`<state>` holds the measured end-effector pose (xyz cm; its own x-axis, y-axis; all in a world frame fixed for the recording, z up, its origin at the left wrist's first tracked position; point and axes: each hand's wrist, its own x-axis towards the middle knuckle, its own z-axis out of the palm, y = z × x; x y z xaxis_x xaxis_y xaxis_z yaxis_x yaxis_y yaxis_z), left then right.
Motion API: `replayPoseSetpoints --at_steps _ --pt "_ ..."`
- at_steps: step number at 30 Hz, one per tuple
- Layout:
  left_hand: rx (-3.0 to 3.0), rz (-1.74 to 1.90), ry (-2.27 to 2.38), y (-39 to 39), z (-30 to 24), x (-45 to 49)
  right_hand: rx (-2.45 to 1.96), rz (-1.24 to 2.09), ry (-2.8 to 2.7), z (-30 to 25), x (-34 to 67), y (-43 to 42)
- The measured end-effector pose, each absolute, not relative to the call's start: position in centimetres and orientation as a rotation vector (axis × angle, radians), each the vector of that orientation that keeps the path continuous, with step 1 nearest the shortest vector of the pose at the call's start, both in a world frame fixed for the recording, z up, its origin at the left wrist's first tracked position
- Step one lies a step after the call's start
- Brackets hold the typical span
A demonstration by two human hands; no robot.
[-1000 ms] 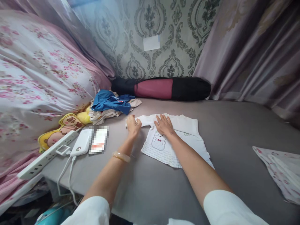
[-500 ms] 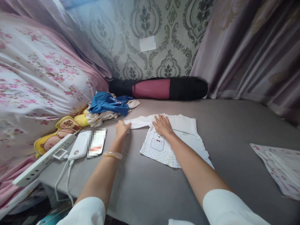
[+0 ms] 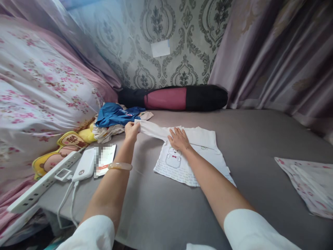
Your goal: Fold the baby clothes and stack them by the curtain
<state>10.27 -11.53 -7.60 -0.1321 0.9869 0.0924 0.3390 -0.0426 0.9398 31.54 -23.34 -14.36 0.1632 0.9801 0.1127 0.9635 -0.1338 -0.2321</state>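
Observation:
A small white shirt (image 3: 197, 152) with a bear print lies flat on the grey bed sheet (image 3: 255, 135). My left hand (image 3: 131, 130) is closed on the end of its left sleeve (image 3: 152, 129) and holds it lifted and stretched out to the left. My right hand (image 3: 178, 139) lies open, fingers flat, pressing on the shirt near the shoulder just above the bear print. A pale bangle sits on my left wrist.
A pile of clothes topped by a blue garment (image 3: 117, 114) lies just left of my left hand. A phone (image 3: 105, 159), a white power bank (image 3: 83, 169) and a power strip (image 3: 43, 185) lie at the left. A black and pink roll (image 3: 174, 98) lies against the wall. Folded floral cloth (image 3: 309, 184) lies at the right.
My left hand has gripped the sleeve end, drawn it out to the left and raised it off the sheet. My right hand has stayed pressed on the shirt.

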Motion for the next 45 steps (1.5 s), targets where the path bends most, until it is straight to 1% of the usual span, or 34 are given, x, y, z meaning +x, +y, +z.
replayPoseSetpoints --at_steps 2,5,10,13,15,19,21,26,29,31,35,38,45 --pt "1.272 1.255 1.292 -12.3 -6.0 11.7 -2.177 0.085 -1.874 -14.4 31.5 -23.4" --pt "1.205 1.243 1.034 -13.8 -4.4 14.1 -2.164 0.078 -1.863 -14.3 31.5 -23.4" --pt "1.235 1.211 0.949 -16.3 -4.3 17.7 -2.163 0.230 -1.890 -13.7 32.0 -23.2" --pt "1.247 1.206 0.920 -17.5 -5.0 19.5 -2.036 0.395 -1.821 -12.8 32.8 -23.3" --pt "1.254 1.212 0.899 -18.2 -5.5 20.5 -1.912 0.475 -1.652 -12.1 33.5 -23.6" --pt "1.294 1.202 0.869 -19.4 -6.4 22.5 -1.645 0.655 -0.986 -11.1 35.1 -24.6" --pt "1.327 1.189 0.857 -19.9 -7.1 23.6 -1.571 0.726 -0.754 -11.2 35.9 -25.3" --pt "1.465 1.128 0.827 -21.4 -9.2 25.8 -1.489 0.831 -0.554 -12.1 37.3 -27.3" --pt "1.657 0.981 0.777 -22.4 -10.1 26.4 -1.453 0.892 -0.496 -12.5 37.7 -28.2" --pt "1.794 0.902 0.798 -22.9 -10.6 26.4 -1.420 0.922 -0.471 -12.5 38.0 -28.5" --pt "2.117 0.819 1.128 -23.0 -11.9 25.7 -1.277 0.960 -0.412 -12.7 38.6 -28.6" --pt "2.397 0.726 1.286 -22.8 -13.5 25.0 -1.213 0.957 -0.411 -13.3 38.9 -28.6" --pt "2.609 0.497 1.378 -22.6 -15.2 24.7 -1.148 0.901 -0.343 -15.1 38.6 -28.4"
